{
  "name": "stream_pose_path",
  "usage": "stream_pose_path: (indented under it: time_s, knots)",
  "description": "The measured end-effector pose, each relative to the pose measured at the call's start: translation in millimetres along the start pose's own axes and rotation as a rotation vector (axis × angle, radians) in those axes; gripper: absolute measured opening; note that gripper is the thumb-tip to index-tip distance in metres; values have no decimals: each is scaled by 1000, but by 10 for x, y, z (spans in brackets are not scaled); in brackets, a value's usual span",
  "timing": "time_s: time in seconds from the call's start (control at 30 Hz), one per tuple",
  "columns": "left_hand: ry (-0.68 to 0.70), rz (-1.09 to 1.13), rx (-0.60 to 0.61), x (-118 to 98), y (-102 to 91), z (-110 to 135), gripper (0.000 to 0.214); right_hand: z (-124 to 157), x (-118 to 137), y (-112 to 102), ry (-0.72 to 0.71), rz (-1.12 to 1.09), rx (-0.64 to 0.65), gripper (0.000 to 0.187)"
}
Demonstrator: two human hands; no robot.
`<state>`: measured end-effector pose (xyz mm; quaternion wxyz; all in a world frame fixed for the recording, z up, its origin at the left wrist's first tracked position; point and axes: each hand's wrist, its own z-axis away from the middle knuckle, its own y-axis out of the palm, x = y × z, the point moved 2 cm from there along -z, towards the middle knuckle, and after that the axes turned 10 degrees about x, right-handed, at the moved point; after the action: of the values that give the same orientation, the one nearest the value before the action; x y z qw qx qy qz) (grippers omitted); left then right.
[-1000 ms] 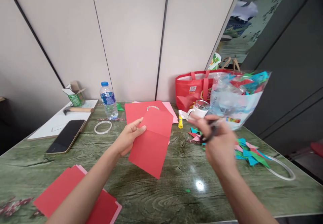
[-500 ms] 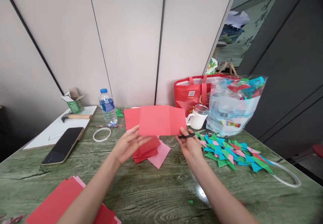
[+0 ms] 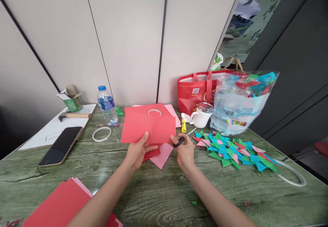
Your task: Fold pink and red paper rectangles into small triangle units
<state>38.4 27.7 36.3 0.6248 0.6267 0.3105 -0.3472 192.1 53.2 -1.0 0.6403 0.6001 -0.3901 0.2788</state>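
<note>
Both hands hold a red paper sheet flat above the green table. My left hand pinches its near edge, thumb on top. My right hand grips the sheet's right near corner and also holds black-handled scissors, whose blades point right and away. Under the sheet lie small red and pink paper pieces. More red and pink sheets lie behind, with a white ring on them.
A heap of folded coloured paper triangles lies right of my hands, by a clear bag, red bag, white mug and yellow glue stick. Left: water bottle, tape ring, phone, hammer. Red sheets lie near.
The right hand with the scissors came across to the sheet and took its right corner. The sheet swung from hanging in the left hand to upright, then tilted down flat.
</note>
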Motion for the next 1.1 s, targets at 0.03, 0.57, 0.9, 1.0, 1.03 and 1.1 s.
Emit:
stream_pose_path:
  time_s: [0.03,0.57,0.9,1.0,1.03,1.1]
  knots:
    - [17,17,-26,-6,-24,-17,43,-38,9,-34,-19,35,32,39]
    - [89,188,-70,-12,-44,-76,24,-454,237,-783,-169,509,102,47]
    - [224,156,-192,-137,-80,-2,18,604,-33,403,367,215,894,39]
    - [322,102,-246,-161,-66,34,26,616,-145,403,387,217,877,43]
    - [352,98,-242,-161,-45,44,29,621,-163,393,390,219,878,44]
    - [371,90,-221,-141,3,57,32,641,-171,372,402,225,884,45]
